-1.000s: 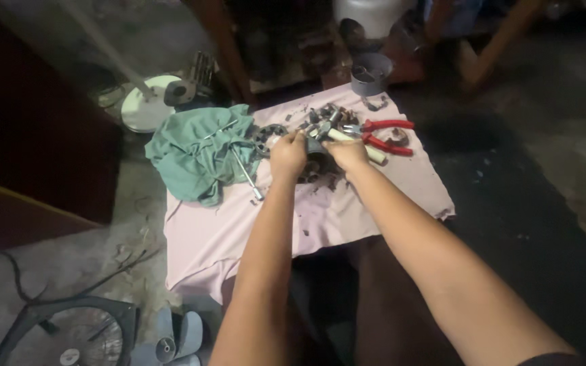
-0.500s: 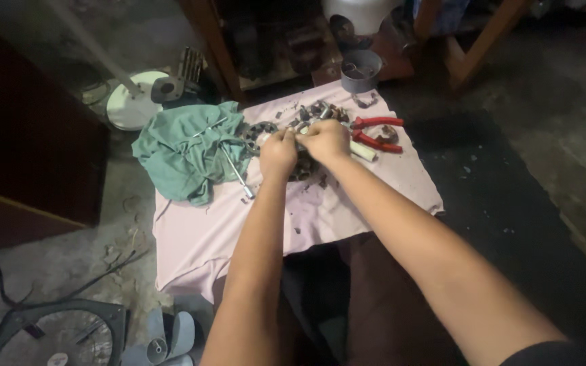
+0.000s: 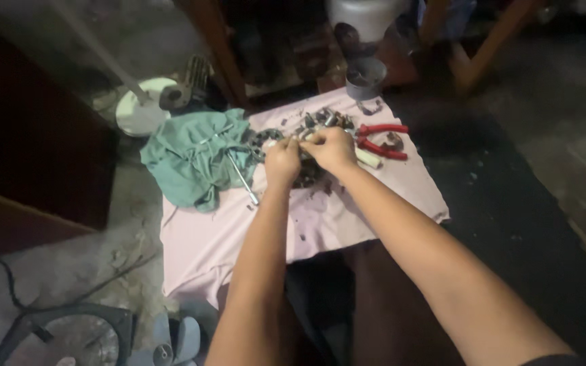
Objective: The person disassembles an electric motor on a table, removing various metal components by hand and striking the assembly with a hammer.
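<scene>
Both my hands work close together over a dark metal part [image 3: 306,175] lying on a pale pink cloth [image 3: 334,217]. My left hand [image 3: 281,160] is closed around something small at the part's left side. My right hand [image 3: 334,149] is closed on a cream-handled tool [image 3: 369,160] whose handle sticks out to the right. What the tool's tip touches is hidden under my fingers. Several small metal pieces [image 3: 323,120] lie just beyond my hands.
Red-handled pliers [image 3: 381,139] lie right of my hands. A green rag [image 3: 191,159] and a metal wrench [image 3: 241,177] lie to the left. A grey cup [image 3: 365,79], a white fan base [image 3: 142,108], fan blades [image 3: 171,342] and a fan guard [image 3: 62,339] are on the floor.
My hands have drawn closer together over the dark part. The view has shifted slightly; the cloth and tools stay where they were.
</scene>
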